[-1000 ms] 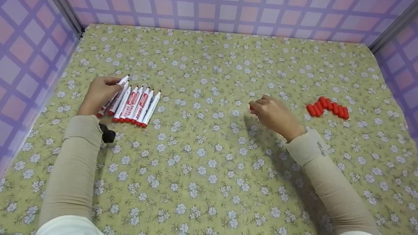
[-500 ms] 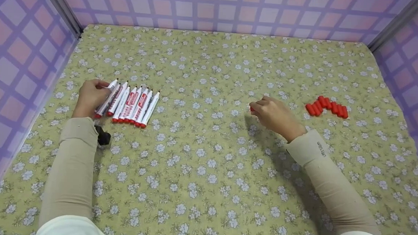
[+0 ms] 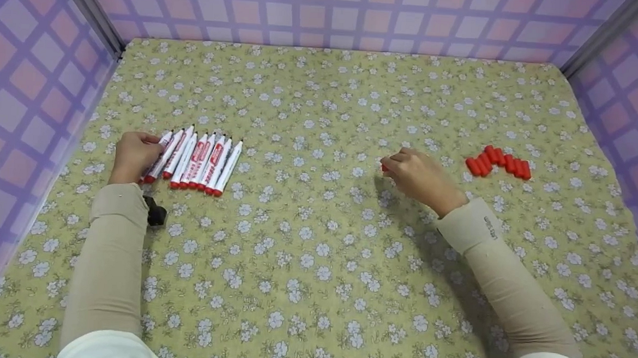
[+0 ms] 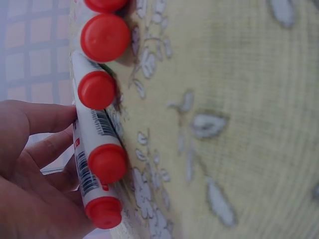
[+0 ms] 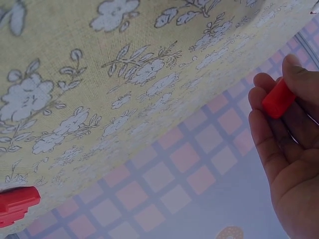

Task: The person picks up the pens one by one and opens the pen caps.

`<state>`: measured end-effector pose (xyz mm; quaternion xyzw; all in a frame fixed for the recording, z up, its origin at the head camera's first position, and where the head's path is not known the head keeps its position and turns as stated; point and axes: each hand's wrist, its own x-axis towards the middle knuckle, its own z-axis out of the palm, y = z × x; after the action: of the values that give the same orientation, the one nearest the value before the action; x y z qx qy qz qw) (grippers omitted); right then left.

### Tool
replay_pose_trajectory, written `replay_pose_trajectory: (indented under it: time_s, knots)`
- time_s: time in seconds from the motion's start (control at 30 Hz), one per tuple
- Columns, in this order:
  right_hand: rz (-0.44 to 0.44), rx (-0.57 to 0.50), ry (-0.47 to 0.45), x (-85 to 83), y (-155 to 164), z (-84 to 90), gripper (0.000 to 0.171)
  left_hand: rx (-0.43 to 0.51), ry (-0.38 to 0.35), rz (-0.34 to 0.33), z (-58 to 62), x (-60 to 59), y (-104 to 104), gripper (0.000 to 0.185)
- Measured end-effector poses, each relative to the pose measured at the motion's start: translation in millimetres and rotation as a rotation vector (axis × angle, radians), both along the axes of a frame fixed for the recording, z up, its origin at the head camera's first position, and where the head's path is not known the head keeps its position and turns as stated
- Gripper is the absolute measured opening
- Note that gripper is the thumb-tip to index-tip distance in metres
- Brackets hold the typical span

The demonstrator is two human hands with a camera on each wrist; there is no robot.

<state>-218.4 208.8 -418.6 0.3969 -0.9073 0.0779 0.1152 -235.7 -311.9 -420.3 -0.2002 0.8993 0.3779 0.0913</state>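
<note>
My left hand (image 3: pixel 137 156) is at the left end of a row of white markers (image 3: pixel 197 161) with red ends, lying side by side on the cloth without caps. It holds the leftmost marker (image 4: pixel 87 174), which is against its neighbour. In the left wrist view my fingers (image 4: pixel 50 119) are along that marker's outer side; part of the grip is hidden. Farther right, my right hand (image 3: pixel 414 176) is raised over the cloth. Its thumb and fingers pinch a small red marker cap (image 5: pixel 279 98), well apart from the markers.
Several loose red caps (image 3: pixel 498 157) lie in a bent cluster beyond the right hand. The table has a floral yellow-green cloth (image 3: pixel 302 287). Checked panels (image 3: pixel 327 16) wall in the back and both sides. A black wrist camera (image 3: pixel 155 214) is on the left sleeve.
My left hand has moved left and slightly nearer, taking its marker from above the row down to the row's left end. My right hand has stayed put with the cap.
</note>
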Motion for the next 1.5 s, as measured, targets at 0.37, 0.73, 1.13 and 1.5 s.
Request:
replay_pose_trajectory:
  time_s: [0.37,0.73,1.13,1.5]
  knots:
    - [-0.034,-0.015,-0.06,2.2,2,1.8,0.018,0.004,-0.019,-0.031,2.4,5.0,0,0.047]
    - [-0.046,-0.123,0.042,1.0,11,-0.8,0.016,-0.01,0.141,0.023,2.7,6.0,2,0.042]
    - [-0.16,-0.153,0.075,-4.8,32,-4.2,0.018,-0.047,0.325,-0.055,8.2,2.8,31,0.035]
    - [-0.365,-0.16,-0.049,-2.6,52,-0.8,0.024,0.0,0.347,-0.195,17.9,4.8,75,0.035]
